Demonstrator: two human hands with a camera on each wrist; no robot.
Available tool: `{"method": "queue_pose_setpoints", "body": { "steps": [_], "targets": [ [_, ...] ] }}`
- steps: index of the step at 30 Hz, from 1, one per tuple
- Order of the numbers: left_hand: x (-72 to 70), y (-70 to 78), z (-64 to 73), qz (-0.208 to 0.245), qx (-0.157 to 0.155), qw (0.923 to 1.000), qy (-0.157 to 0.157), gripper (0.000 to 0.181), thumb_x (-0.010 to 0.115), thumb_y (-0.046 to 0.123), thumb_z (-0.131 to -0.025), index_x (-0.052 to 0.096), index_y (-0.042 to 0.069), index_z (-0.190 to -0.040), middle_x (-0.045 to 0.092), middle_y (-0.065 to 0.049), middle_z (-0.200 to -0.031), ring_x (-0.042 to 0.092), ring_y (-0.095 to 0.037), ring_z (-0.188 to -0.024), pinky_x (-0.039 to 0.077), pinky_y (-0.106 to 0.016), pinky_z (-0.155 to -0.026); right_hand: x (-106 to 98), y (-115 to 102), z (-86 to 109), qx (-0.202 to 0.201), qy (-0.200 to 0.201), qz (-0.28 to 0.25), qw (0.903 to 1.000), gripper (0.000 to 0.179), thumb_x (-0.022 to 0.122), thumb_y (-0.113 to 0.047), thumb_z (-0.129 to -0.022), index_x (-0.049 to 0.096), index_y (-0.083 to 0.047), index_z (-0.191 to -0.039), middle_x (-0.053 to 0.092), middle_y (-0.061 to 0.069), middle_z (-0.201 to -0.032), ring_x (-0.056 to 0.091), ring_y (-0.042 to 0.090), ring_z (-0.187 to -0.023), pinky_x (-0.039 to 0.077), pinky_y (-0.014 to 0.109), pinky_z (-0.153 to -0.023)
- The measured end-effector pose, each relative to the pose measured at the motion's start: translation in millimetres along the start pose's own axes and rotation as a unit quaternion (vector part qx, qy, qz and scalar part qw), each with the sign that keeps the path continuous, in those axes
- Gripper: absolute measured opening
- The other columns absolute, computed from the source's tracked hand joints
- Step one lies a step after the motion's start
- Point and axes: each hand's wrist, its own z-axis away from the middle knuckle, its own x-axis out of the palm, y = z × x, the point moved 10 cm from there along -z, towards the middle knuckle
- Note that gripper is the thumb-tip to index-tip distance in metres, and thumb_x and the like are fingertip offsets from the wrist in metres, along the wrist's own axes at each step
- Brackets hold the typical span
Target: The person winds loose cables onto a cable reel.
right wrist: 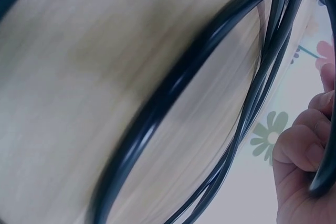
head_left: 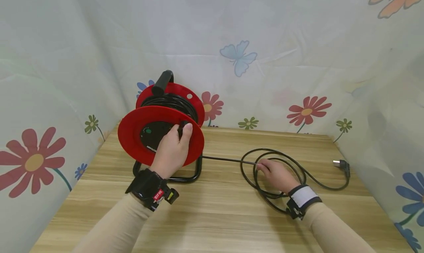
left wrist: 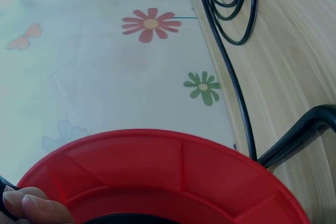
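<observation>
A red cable reel (head_left: 132,135) with black cable wound between its discs stands on a black tubular frame (head_left: 185,179) at the left. My left hand (head_left: 170,152) grips a small black knob (head_left: 183,125) on the front disc; its fingertips (left wrist: 39,205) also show in the left wrist view. From the reel, a taut stretch of black cable (head_left: 228,159) runs right to my right hand (head_left: 278,175), which holds it between thumb and curled fingers. Loose loops of the cable (right wrist: 173,87) lie on the table around and beyond that hand.
The cable's free end carries a black plug (head_left: 345,167) near the right edge of the wooden table (head_left: 212,216). A black carrying handle (head_left: 162,83) tops the reel. Flower-printed cloth (head_left: 185,28) encloses the table at the back and sides.
</observation>
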Motion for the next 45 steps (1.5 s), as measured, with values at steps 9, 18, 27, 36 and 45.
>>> {"method": "queue_pose_setpoints", "body": {
  "steps": [9, 18, 27, 36, 45],
  "targets": [
    [19.2, -5.8, 5.5, -0.015, -0.018, 0.9996, -0.017, 0.044, 0.035, 0.049, -0.1, 0.05, 0.008, -0.097, 0.063, -0.009, -0.085, 0.057, -0.022, -0.076, 0.052, -0.038, -0.065, 5, -14, -9.5, -0.016, -0.003, 0.001, 0.9999, 0.021, 0.048, -0.024, -0.1, 0.063, -0.009, -0.095, 0.067, 0.007, -0.085, 0.05, 0.012, -0.066, 0.043, 0.034, -0.061],
    [37.6, -16.1, 11.4, -0.049, -0.024, 0.9981, -0.029, 0.043, 0.036, 0.049, -0.1, 0.049, 0.009, -0.09, 0.05, -0.008, -0.067, 0.05, -0.021, -0.062, 0.04, -0.031, -0.053, 17, -25, -21.4, -0.013, -0.017, -0.001, 0.9998, 0.018, 0.05, -0.024, -0.099, 0.062, -0.011, -0.094, 0.066, 0.008, -0.085, 0.052, 0.014, -0.072, 0.047, 0.038, -0.067],
    [47.4, -23.2, 16.9, -0.063, -0.031, 0.9969, -0.037, 0.041, 0.038, 0.047, -0.099, 0.048, 0.009, -0.089, 0.047, -0.007, -0.063, 0.048, -0.02, -0.057, 0.036, -0.03, -0.05, 24, -33, -28.4, -0.014, -0.031, -0.009, 0.9994, 0.018, 0.05, -0.024, -0.099, 0.063, -0.012, -0.096, 0.067, 0.007, -0.087, 0.054, 0.013, -0.075, 0.049, 0.04, -0.069],
    [55.2, -32.2, 21.8, -0.076, -0.03, 0.996, -0.035, 0.041, 0.039, 0.047, -0.099, 0.049, 0.009, -0.085, 0.046, -0.006, -0.061, 0.047, -0.019, -0.054, 0.033, -0.029, -0.048, 29, -44, -35.2, -0.024, -0.032, -0.004, 0.9992, 0.019, 0.049, -0.024, -0.1, 0.063, -0.012, -0.094, 0.067, 0.008, -0.087, 0.055, 0.013, -0.075, 0.049, 0.04, -0.07],
    [64.8, -48.1, 30.2, -0.093, -0.034, 0.9943, -0.041, 0.043, 0.04, 0.049, -0.098, 0.048, 0.01, -0.083, 0.044, -0.003, -0.057, 0.044, -0.017, -0.049, 0.031, -0.027, -0.043, 37, -57, -44.3, -0.035, -0.04, -0.017, 0.9984, 0.022, 0.047, -0.021, -0.1, 0.065, -0.008, -0.099, 0.068, 0.009, -0.091, 0.056, 0.013, -0.079, 0.05, 0.041, -0.073]
  ]
}}
